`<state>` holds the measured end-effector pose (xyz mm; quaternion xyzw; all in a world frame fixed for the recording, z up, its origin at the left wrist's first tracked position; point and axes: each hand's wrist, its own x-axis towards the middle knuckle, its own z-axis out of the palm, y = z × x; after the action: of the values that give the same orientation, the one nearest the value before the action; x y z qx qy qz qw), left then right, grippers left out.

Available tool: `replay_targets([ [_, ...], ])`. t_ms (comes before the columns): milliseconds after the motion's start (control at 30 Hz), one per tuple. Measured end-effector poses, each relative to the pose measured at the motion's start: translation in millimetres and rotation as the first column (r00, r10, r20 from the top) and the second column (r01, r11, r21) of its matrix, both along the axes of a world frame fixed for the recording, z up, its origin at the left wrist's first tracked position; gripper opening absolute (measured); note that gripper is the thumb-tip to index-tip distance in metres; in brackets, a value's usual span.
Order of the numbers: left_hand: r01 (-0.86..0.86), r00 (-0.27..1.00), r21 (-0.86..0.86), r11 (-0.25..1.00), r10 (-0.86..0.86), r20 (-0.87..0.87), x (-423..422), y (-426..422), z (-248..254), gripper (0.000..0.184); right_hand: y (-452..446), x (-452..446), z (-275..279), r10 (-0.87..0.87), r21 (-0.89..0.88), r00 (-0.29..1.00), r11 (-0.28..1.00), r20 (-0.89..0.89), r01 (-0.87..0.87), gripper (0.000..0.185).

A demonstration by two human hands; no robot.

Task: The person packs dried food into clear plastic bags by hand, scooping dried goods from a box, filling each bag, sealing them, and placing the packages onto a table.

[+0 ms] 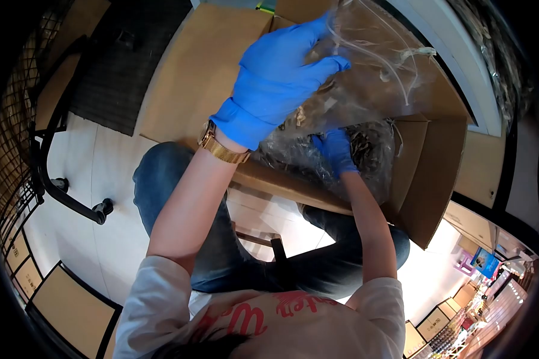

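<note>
My left hand (281, 78), in a blue glove, is raised over a cardboard box (203, 78). Its thumb and fingers hold the upper part of a clear plastic bag (395, 78), which stretches away to the right. Below it, my right hand (336, 149), also gloved in blue, reaches down into the bag inside the box. Dark brown, shrivelled dried pieces (363, 145) lie beside the right hand. Plastic and the pieces partly cover its fingers, so their grip is unclear. A pale tie or string (419, 52) shows on the bag's far side.
The box's right flap (428, 173) folds outward near my knee. On the left stand a wheeled black metal frame (60, 179) and a dark mat (126, 66). Boxes (72, 311) lie at lower left. A white-edged cabinet or door frame (485, 78) rises behind the box.
</note>
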<state>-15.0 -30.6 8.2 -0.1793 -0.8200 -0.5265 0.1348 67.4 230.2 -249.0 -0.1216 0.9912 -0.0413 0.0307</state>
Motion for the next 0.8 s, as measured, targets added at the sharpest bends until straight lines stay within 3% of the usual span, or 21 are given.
replay_targets([
  [33, -0.003, 1.0, -0.013, 1.0, 0.004, 0.002, 1.4, 0.2, 0.5, 0.038, -8.5, 3.0, 18.1, 0.003, 0.0, 1.0, 1.0, 0.005, -0.003, 0.067],
  [100, -0.006, 1.0, 0.002, 1.0, 0.006, -0.001, 0.7, 2.1, -4.2, 0.04, -24.6, 9.2, 49.8, 0.24, -0.068, 0.97, 0.968, -0.03, -0.242, 0.052],
  [233, 0.001, 1.0, 0.0, 1.0, -0.001, 0.029, -1.0, 4.0, -9.0, 0.054, -45.9, 34.7, 55.2, 0.394, 0.006, 0.918, 0.919, 0.054, -0.395, 0.044],
  [300, -0.014, 1.0, -0.004, 1.0, 0.014, 0.006, 0.1, 5.6, -8.4, 0.051, -52.9, 46.9, 42.9, 0.066, -0.025, 0.905, 0.998, 0.42, -0.061, 0.039],
  [433, -0.042, 0.997, 0.043, 0.998, 0.045, -0.058, 0.2, 5.7, -7.7, 0.049, -50.8, 42.0, 40.1, 0.123, -0.068, 0.824, 0.992, 0.554, -0.102, 0.035],
  [500, -0.044, 0.998, 0.043, 0.998, 0.045, -0.039, 0.8, 4.6, -3.8, 0.048, -54.6, 41.4, 66.6, 0.181, -0.225, 0.566, 0.974, 0.804, 0.007, 0.035],
  [533, -0.042, 0.999, 0.042, 0.998, 0.043, -0.022, 0.7, 4.4, -2.3, 0.048, -51.4, 40.7, 61.7, 0.18, -0.222, 0.566, 0.975, 0.805, 0.004, 0.035],
  [567, -0.047, 0.999, 0.045, 0.998, 0.048, -0.021, 0.6, 4.6, -2.4, 0.048, -44.1, 39.7, 50.4, 0.238, -0.398, 0.393, 0.826, 0.888, 0.399, 0.034],
  [600, -0.051, 0.998, 0.044, 0.998, 0.052, -0.033, 0.5, 4.8, -2.7, 0.047, -36.2, 37.0, 39.7, 0.364, -0.41, 0.238, 0.527, 0.901, 0.744, 0.034],
  [633, -0.053, 0.997, 0.04, 0.998, 0.055, -0.047, -0.1, 4.8, -3.1, 0.046, -27.0, 28.3, 31.3, 0.367, -0.411, 0.236, 0.53, 0.9, 0.742, 0.034],
  [700, -0.054, 0.997, 0.003, 0.999, 0.054, -0.05, -0.6, 4.6, -3.4, 0.045, 0.1, 4.4, 16.6, 0.38, -0.317, 0.181, 0.333, 0.907, 0.888, 0.035],
  [733, -0.05, 0.997, -0.031, 0.998, 0.049, -0.053, -0.3, 4.8, -3.1, 0.045, 15.7, -2.3, 10.1, 0.06, -0.334, 0.375, 0.6, 0.925, 0.727, 0.035],
  [767, -0.062, 0.996, -0.04, 0.997, 0.06, -0.062, -0.2, 5.9, -3.7, 0.045, 33.8, -13.0, 0.8, -0.191, -0.22, 0.611, 0.818, 0.768, 0.532, 0.034],
  [800, -0.02, 0.999, -0.033, 0.999, 0.019, -0.033, 0.2, 6.8, -5.4, 0.05, 61.3, -12.6, -24.4, -0.141, -0.139, 0.775, 0.949, 0.616, 0.283, 0.037],
])
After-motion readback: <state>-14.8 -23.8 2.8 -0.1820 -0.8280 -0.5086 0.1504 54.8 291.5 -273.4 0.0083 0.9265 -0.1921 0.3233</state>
